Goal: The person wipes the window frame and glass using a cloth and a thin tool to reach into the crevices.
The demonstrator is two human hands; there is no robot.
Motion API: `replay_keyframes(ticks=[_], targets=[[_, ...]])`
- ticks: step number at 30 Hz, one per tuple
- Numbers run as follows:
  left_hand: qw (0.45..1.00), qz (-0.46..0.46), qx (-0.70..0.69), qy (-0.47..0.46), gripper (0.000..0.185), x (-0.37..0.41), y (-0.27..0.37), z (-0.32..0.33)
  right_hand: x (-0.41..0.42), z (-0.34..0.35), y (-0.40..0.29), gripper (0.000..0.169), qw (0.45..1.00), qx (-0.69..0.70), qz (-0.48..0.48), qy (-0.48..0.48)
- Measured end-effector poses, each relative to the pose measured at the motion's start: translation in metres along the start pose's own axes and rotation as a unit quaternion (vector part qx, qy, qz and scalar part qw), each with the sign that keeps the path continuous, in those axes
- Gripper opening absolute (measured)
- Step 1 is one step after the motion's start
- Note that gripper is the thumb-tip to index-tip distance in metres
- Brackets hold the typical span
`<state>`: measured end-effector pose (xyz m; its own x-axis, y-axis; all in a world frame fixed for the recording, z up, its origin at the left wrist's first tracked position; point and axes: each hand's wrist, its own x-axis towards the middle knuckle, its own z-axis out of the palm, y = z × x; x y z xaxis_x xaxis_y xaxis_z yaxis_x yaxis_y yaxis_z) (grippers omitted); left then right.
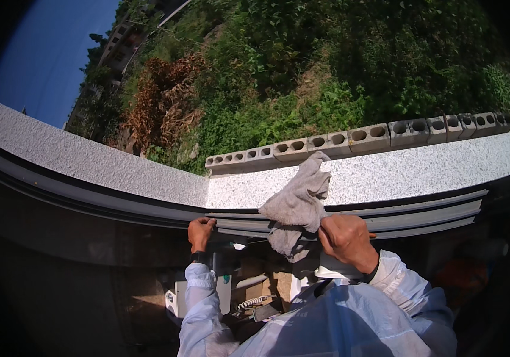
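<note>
My right hand (346, 238) is closed on a grey-beige cloth rag (297, 201). The rag hangs over the metal window track (424, 214), with its upper end against the white textured outer wall. My left hand (201, 232) is at the corner of the window frame, its fingertips drawn together at the edge of the track. Whether those fingers pinch something small cannot be made out. A small orange item (372, 235) shows just beside my right hand; what it is stays unclear.
Outside, hollow concrete blocks (369, 134) line the white textured wall (415, 165), with green plants beyond. The dark frame (103, 192) runs off to the left. Below are a white box (225, 292), a coiled cord (252, 302) and a white container (337, 270) near my body.
</note>
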<state>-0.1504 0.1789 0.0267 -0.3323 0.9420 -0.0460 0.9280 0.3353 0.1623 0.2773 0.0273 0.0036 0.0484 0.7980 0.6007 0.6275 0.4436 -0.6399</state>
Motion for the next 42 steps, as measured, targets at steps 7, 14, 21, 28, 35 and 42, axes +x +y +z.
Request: replay_keyframes(ticks=[7,14,21,28,35,42], targets=[[0.995,-0.047,0.061,0.063,0.025,0.000,0.016,0.009,0.000,-0.001,-0.001,0.017,1.000,0.006,0.005,-0.005],[0.979,-0.020,0.143,0.147,0.026,0.010,0.017,0.031,0.000,-0.001,-0.001,0.017,1.000,-0.002,0.001,-0.002],[0.994,0.065,-0.019,0.091,0.024,0.021,0.015,-0.013,-0.003,0.002,0.000,0.017,1.000,-0.005,0.004,-0.003],[0.949,0.138,-0.274,0.065,0.041,0.024,0.041,-0.029,-0.001,0.000,0.000,0.016,1.000,-0.003,0.002,0.008],[0.993,0.034,-0.049,0.104,0.030,-0.009,-0.004,0.012,-0.003,0.000,-0.001,0.016,1.000,-0.004,0.004,-0.007],[0.981,-0.039,-0.101,0.161,0.032,-0.005,0.006,0.034,-0.002,0.000,-0.002,0.015,1.000,0.002,0.004,-0.002]])
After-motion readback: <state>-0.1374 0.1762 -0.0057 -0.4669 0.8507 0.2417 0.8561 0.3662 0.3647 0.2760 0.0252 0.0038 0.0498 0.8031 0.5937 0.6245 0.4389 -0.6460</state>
